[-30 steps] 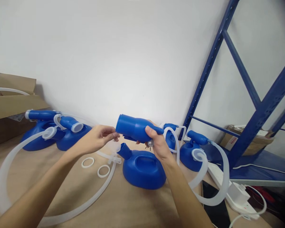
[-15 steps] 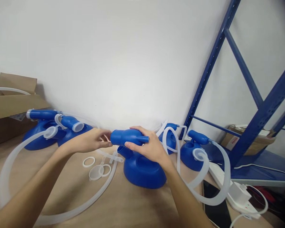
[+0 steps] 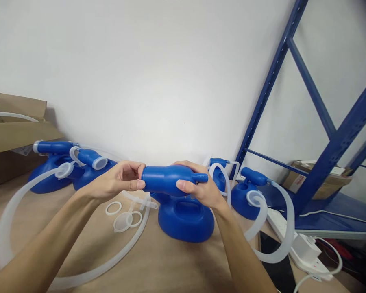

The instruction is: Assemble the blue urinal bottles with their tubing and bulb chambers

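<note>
A blue bottle-shaped tube (image 3: 166, 179) lies level between my hands, its narrow spout pointing right. My right hand (image 3: 201, 185) is wrapped round its spout end, thumb in front. At the wide left end, my left hand (image 3: 126, 179) pinches the rim between thumb and fingers. Just below and behind the tube stands a blue jug (image 3: 186, 221) with a handle, on the wooden table (image 3: 158, 264). To its left lie a white ring (image 3: 113, 208), a translucent cap (image 3: 123, 222) with a second ring beside it, and a clear hose (image 3: 116, 258).
Blue jugs with tubes and hoses stand at the left (image 3: 50, 173) and right (image 3: 245, 199). A cardboard box (image 3: 21, 136) is at the far left. At the right are a black phone (image 3: 277, 264), a power strip (image 3: 311, 264) and a blue metal shelf frame (image 3: 338, 142).
The blue tube has shifted slightly right and turned more level. My left hand has closed on its left rim, and my right hand has moved a little right with it.
</note>
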`<action>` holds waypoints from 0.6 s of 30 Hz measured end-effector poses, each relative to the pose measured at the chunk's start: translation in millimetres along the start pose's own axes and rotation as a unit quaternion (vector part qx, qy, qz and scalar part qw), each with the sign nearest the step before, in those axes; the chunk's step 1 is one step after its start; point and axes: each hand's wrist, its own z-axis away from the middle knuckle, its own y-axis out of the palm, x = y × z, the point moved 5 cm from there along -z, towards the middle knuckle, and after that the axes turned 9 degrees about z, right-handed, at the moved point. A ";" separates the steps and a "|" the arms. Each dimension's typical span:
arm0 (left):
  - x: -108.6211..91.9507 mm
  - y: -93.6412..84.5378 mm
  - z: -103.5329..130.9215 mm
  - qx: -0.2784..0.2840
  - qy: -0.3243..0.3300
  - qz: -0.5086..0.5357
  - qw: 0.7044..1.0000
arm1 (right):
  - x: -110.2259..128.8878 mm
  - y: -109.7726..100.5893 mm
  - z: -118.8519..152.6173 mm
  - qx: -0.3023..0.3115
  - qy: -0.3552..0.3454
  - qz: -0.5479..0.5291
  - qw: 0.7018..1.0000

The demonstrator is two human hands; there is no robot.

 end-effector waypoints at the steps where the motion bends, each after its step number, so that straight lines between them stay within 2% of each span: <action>1: 0.1 0.1 -0.1 0.000 -0.003 -0.001 1.000 | -0.5 0.0 -0.4 0.002 0.001 -0.004 1.000; 3: -0.8 -0.8 -1.1 -0.018 -0.007 -0.010 1.000 | -2.5 0.2 -1.6 -0.002 0.010 -0.011 1.000; 7: -5.2 -6.4 -3.1 -0.095 0.002 -0.026 0.995 | -6.5 0.2 -2.6 -0.036 0.033 0.015 0.999; 10: -6.6 -12.2 -2.9 -0.137 0.006 -0.037 0.990 | -9.4 3.6 -1.8 -0.033 0.056 0.030 0.997; 14: -7.0 -20.0 -2.2 -0.161 0.012 -0.056 0.985 | -11.2 8.5 -2.2 -0.013 0.070 0.039 0.997; 18: -6.5 -27.0 -3.3 -0.177 0.033 -0.017 0.983 | -12.3 5.8 -3.9 -0.003 0.080 0.137 0.987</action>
